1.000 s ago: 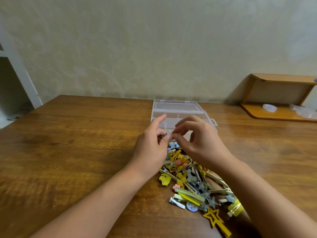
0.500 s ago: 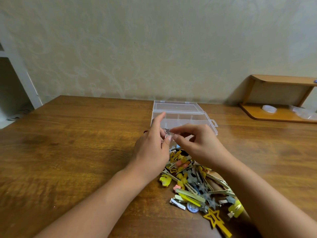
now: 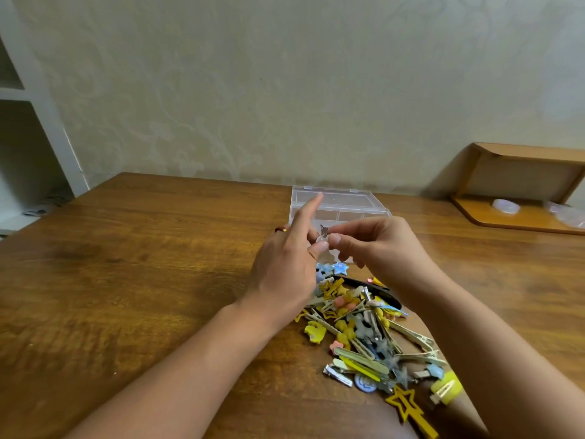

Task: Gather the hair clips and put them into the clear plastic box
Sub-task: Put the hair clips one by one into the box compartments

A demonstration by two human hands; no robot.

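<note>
A heap of hair clips (image 3: 364, 331), mostly yellow, blue and silver, lies on the wooden table (image 3: 142, 280) near me. Behind it stands the clear plastic box (image 3: 335, 204), its lid open towards the wall. Just in front of the box, both hands meet above the heap. My left hand (image 3: 285, 267) and my right hand (image 3: 380, 245) pinch one small clear hair clip (image 3: 323, 239) with a metal tip between thumbs and fingers. The left index finger points up over the box.
A low wooden shelf (image 3: 519, 191) sits at the far right of the table with a small round white item (image 3: 506, 205) and a plastic bag on it. White shelving (image 3: 38, 128) stands at the left. A patterned wall is behind.
Both hands have lifted slightly towards the box with the small clip pinched between them. The right hand's fingers have closed tighter on the clip.
</note>
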